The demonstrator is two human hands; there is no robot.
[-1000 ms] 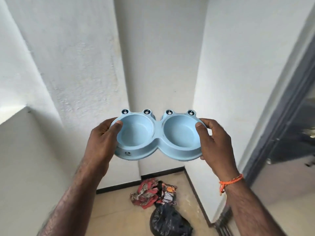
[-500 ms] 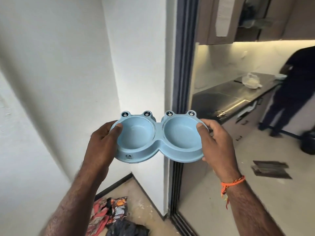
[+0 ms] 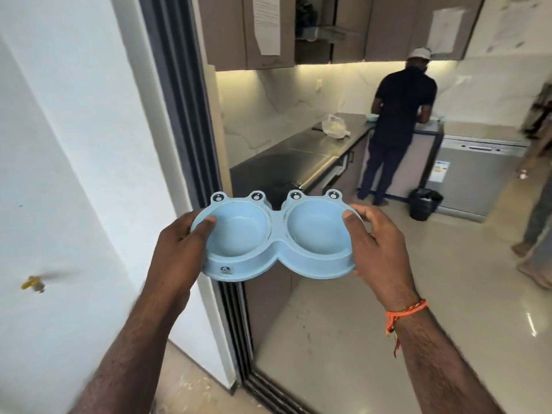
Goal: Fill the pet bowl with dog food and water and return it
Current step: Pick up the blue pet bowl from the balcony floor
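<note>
A person in a dark shirt and white cap (image 3: 403,115) stands at the dark kitchen surface (image 3: 301,153), back turned. A clear plastic bag (image 3: 334,127) lies on it (contents unclear). A black bin (image 3: 424,203) stands on the pale tiled floor (image 3: 388,309), just beside a steel appliance (image 3: 481,174). Paper sheets hang on brown wall cupboards (image 3: 233,31).

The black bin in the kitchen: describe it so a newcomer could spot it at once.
Look through the doorway to the kitchen counter where a person in dark clothes stands. The bin sits on the floor just right of that person's feet, against a steel appliance. It is the only low black thing there.
</note>
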